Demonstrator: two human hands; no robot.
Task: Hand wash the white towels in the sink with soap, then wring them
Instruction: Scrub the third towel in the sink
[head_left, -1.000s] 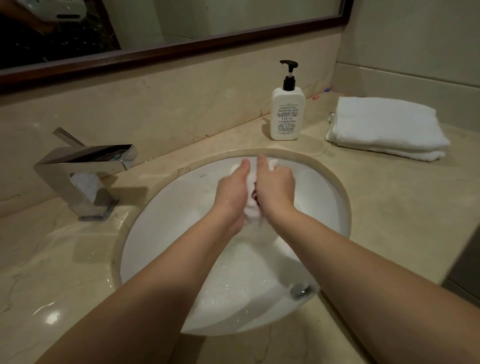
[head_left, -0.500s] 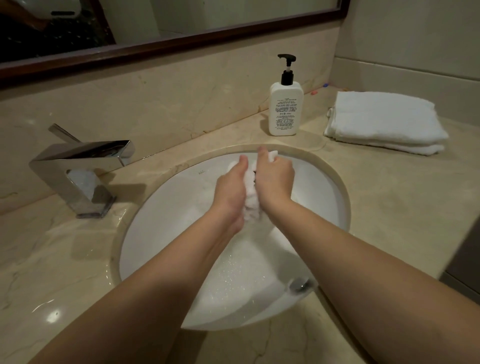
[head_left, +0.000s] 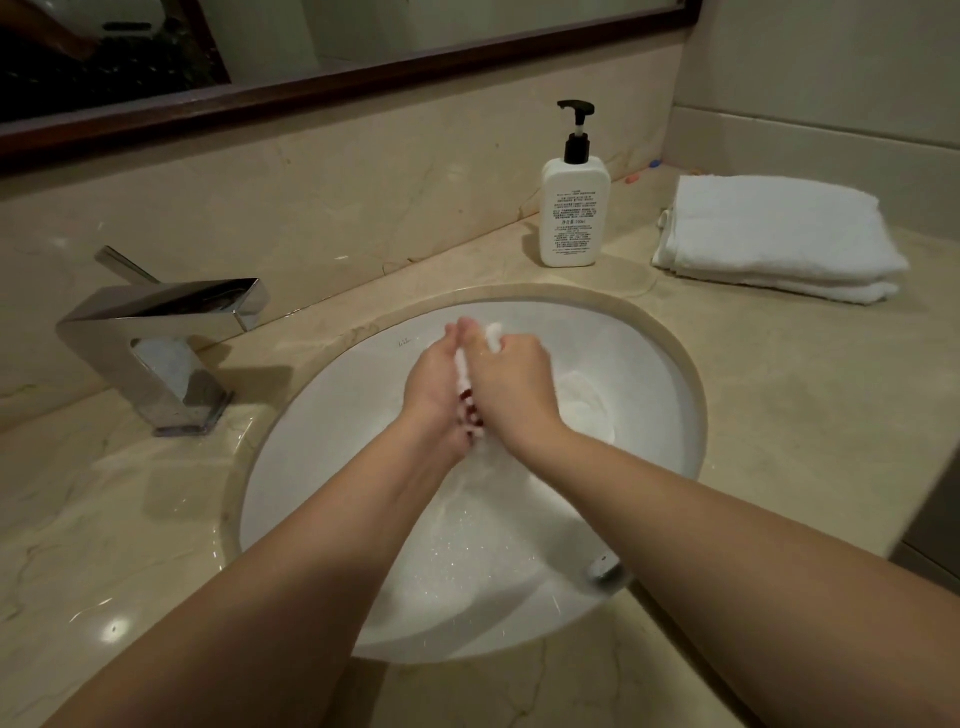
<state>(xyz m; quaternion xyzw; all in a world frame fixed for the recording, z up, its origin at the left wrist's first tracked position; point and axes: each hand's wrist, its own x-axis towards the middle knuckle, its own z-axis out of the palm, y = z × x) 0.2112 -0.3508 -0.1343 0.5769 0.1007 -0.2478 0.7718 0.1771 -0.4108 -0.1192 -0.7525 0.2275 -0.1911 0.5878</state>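
Desk (head_left: 779, 441) of pale marble carries the round white sink (head_left: 332, 467), a square chrome tap (head_left: 161, 332) at its left rim, a white pump bottle of soap (head_left: 574, 213) behind it and a folded stack of dry white towels (head_left: 774, 236) off to the right, well apart from the basin. Suds fleck the bottom of the sink near the drain stopper (head_left: 602, 569).

Above the middle of the basin a small wet towel (head_left: 493, 335) is bunched between both hands. The left hand (head_left: 434, 387) lies with its palm against the cloth and fingers fairly straight. The right hand (head_left: 511, 382) curls its fingers round the wad, a tuft showing above its knuckles. The two hands press together, so the step looks like rubbing in soap, not wringing yet.

Soaked terry like this is likely soft and limp, heavier than it looks, and slippery with lather. It should take hard squeezing without harm. For wringing, a grip at each end of the roll, hands apart and twisting opposite ways, would probably serve better than this single clump. More white cloth seems to lie in the basin just right of the hands, but I cannot tell for sure.
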